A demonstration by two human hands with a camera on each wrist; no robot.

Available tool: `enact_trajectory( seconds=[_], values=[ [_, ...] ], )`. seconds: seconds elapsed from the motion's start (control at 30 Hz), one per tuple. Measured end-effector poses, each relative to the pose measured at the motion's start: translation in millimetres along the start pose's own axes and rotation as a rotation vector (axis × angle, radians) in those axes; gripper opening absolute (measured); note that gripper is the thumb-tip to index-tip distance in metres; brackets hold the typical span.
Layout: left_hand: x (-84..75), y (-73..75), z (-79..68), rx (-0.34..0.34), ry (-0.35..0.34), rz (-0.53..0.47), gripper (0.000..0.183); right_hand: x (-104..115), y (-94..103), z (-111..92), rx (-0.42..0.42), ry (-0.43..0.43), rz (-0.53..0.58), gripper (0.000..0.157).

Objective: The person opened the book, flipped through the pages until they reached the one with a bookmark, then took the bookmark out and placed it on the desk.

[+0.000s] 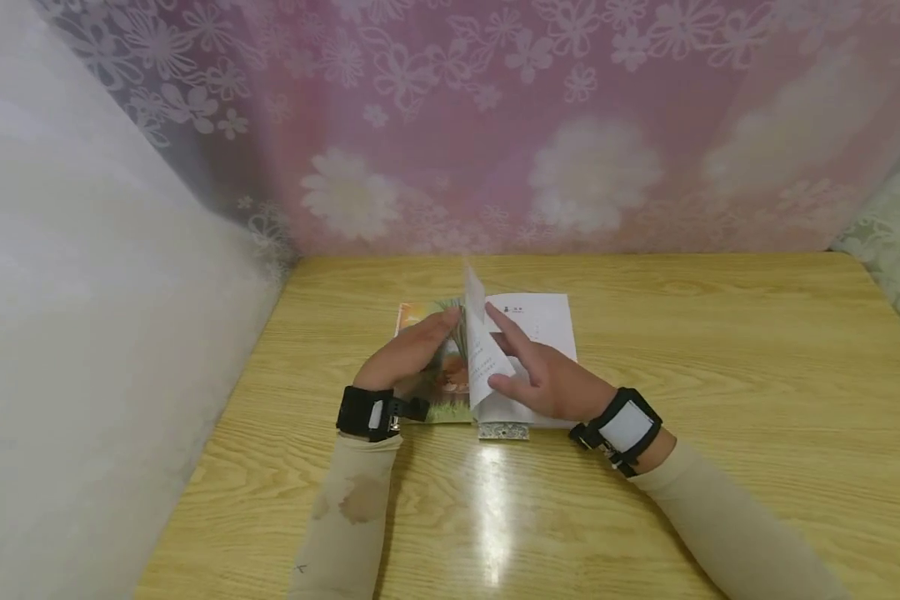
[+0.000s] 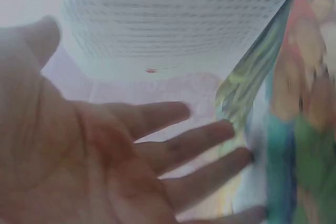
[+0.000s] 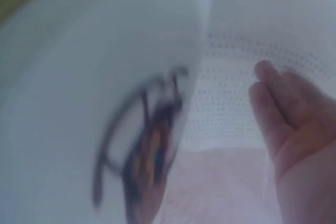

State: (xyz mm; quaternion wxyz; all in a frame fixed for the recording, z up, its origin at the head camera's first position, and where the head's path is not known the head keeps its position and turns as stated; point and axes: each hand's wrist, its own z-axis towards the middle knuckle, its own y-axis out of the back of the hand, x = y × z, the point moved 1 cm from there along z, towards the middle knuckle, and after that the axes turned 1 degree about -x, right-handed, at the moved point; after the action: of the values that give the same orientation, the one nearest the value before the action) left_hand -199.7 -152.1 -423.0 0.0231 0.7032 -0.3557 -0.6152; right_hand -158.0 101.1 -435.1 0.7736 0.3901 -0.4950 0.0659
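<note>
An open picture book [image 1: 450, 408] lies on the table, its left page printed with a colourful picture. One text page [image 1: 487, 358] stands up near the spine, bent over to the right at its lower corner. My left hand [image 1: 414, 348] is over the left page, palm toward the raised page; in the left wrist view its fingers [image 2: 184, 148] are spread and straight. On the other side, my right hand [image 1: 551, 375] is right against the raised page with thumb and fingers extended. The right wrist view shows a blurred page with a dark drawing [image 3: 152, 150] in front of the straight fingers [image 3: 270, 108].
Beneath the book's lower edge a patterned grey-green piece [image 1: 503, 432] sticks out. The wooden table [image 1: 720, 350] meets a pink floral curtain [image 1: 495, 150] at the back and a pale wall [image 1: 105, 292] on the left. Each wrist wears a black strap.
</note>
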Motion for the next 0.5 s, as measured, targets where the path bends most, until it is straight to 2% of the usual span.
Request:
enact_trajectory(
  seconds=[0.1, 0.17, 0.23, 0.3, 0.33, 0.4, 0.43, 0.5],
  values=[
    [3.8, 17.5, -10.8, -0.065, -0.051, -0.114, 0.075, 5.4, -12.5, 4.0, 0.070, 0.076, -0.141, 0.086],
    [2.5, 23.4, -16.5, -0.112, -0.144, -0.212, 0.066, 7.8, -20.2, 4.5, 0.125, 0.122, -0.253, 0.081],
    [-4.2, 25.6, -21.5, -0.200, -0.216, -0.218, 0.060, 9.1, -26.7, 4.7, 0.175, 0.166, -0.374, 0.073],
    [-15.1, 22.3, -25.2, -0.299, -0.264, -0.086, 0.057, 9.6, -32.4, 4.2, 0.227, 0.199, -0.459, 0.063],
    [-21.2, 18.1, -25.7, -0.323, -0.287, 0.002, 0.054, 10.0, -34.9, 4.4, 0.253, 0.214, -0.480, 0.059],
    [-31.7, 5.6, -24.0, -0.353, -0.263, 0.234, 0.056, 10.5, -38.5, 3.9, 0.286, 0.227, -0.498, 0.052],
    [-34.6, -1.6, -21.5, -0.342, -0.267, 0.339, 0.054, 10.6, -39.7, 4.0, 0.292, 0.238, -0.498, 0.049],
    [-36.1, -15.4, -15.8, -0.286, -0.276, 0.466, 0.050, 10.4, -40.6, 4.8, 0.293, 0.251, -0.479, 0.043]
  ],
)
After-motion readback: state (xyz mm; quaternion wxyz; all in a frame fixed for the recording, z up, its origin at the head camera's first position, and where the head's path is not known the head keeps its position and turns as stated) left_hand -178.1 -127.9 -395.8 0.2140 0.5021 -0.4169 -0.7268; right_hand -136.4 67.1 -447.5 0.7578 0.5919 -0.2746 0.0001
